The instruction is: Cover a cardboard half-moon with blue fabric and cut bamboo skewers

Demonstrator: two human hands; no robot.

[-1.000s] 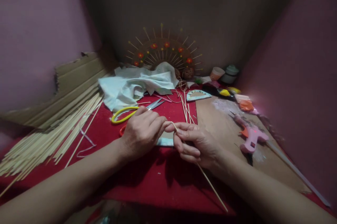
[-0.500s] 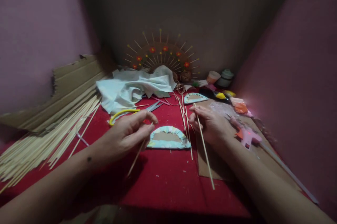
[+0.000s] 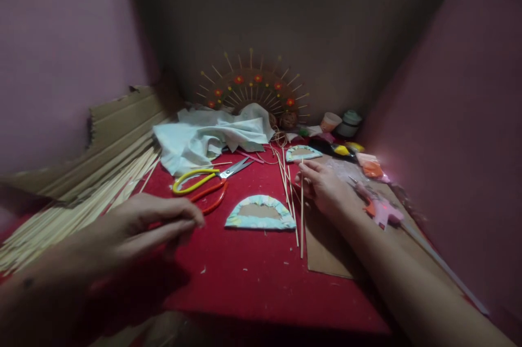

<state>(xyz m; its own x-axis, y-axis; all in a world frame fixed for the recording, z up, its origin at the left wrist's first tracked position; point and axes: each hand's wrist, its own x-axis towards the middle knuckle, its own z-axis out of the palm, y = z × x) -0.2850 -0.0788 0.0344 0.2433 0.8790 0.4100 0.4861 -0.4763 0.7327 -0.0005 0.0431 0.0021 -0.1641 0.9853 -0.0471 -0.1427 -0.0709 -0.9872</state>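
Observation:
My right hand (image 3: 326,186) pinches a thin bamboo stick (image 3: 302,227) that points toward me along the edge of a brown cardboard sheet (image 3: 330,249). My left hand (image 3: 150,222) is blurred at the left, fingers pinched together above the red cloth (image 3: 253,276); I cannot make out whether a short stick piece is in them. Between the hands lies a half-round cardboard piece edged in pale blue fabric (image 3: 260,212). A second such piece (image 3: 300,153) lies farther back.
Yellow and orange scissors (image 3: 204,181) lie left of centre. A big pile of bamboo sticks (image 3: 81,194) fills the left side. White cloth (image 3: 212,137) and a stick fan with red flowers (image 3: 253,86) are at the back. A pink glue gun (image 3: 379,208) lies at the right.
The stick held by both hands has come apart into two pieces. My left hand has swung left toward the stick pile. My right hand has moved back right with the longer stick.

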